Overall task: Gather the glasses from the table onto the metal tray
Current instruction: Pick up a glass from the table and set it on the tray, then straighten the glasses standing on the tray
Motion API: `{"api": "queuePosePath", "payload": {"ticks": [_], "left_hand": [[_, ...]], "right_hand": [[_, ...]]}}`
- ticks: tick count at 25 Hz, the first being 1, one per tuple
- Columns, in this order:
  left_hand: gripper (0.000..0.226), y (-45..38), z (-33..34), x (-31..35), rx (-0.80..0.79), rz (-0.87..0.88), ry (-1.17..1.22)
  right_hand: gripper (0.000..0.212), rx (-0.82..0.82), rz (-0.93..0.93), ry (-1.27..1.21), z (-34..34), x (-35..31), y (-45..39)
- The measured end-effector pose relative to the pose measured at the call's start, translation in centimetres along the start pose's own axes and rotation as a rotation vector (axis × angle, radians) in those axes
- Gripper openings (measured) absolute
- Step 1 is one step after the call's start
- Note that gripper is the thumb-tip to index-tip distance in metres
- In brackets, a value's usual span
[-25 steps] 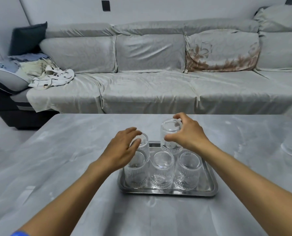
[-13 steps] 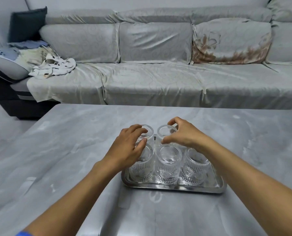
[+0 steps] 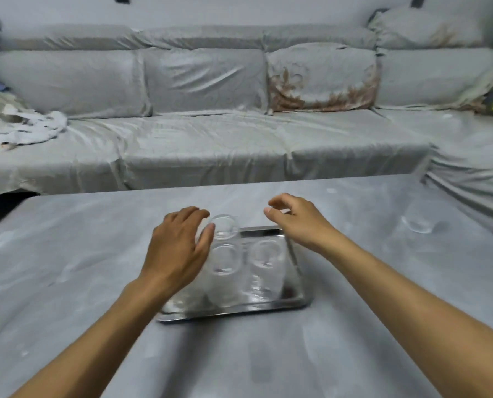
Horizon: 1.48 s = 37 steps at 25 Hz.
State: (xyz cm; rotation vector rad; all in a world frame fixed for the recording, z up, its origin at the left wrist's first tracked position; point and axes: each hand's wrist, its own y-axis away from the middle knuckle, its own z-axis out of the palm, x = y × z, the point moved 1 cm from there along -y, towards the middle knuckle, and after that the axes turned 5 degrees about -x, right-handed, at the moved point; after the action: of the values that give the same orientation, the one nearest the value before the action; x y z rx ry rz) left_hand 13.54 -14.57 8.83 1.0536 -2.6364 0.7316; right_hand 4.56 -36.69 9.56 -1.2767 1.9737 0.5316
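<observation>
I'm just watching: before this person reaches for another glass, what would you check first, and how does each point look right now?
1. Right hand free: ok, fingers curled but holding nothing.
2. Left hand free: cannot tell; it rests against the back glass, grip unclear.
3. A glass remains off the tray: ok, one stray glass stands on the table, far right.
4. Room on the metal tray: ok, its far right corner looks bare.
5. Glasses on the tray upright: ok as far as the blur allows.
</observation>
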Motion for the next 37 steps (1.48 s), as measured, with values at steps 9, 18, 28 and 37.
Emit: {"api": "queuePosePath", "payload": {"ticks": [9, 18, 28, 37], "left_hand": [[0.046, -1.8, 7.2, 13.6, -0.297, 0.173, -0.01], [0.034, -0.8, 8.0, 10.9, -0.29, 0.357, -0.126], [0.076, -1.4, 5.4, 10.9, -0.142, 0.117, 0.234], [0.067, -2.0, -2.4, 7.9, 0.075, -0.125, 0.856]], "right_hand": [[0.047, 0.283, 0.354, 0.399, -16.0, 14.8, 6.9], [0.049, 0.075, 0.53, 0.59, -21.3, 21.6, 2.3], [0.031, 0.121, 0.131, -0.487, -11.5, 9.1, 4.4], [0.027, -0.26, 0.034, -1.285, -4.1, -5.0, 6.4]]}}
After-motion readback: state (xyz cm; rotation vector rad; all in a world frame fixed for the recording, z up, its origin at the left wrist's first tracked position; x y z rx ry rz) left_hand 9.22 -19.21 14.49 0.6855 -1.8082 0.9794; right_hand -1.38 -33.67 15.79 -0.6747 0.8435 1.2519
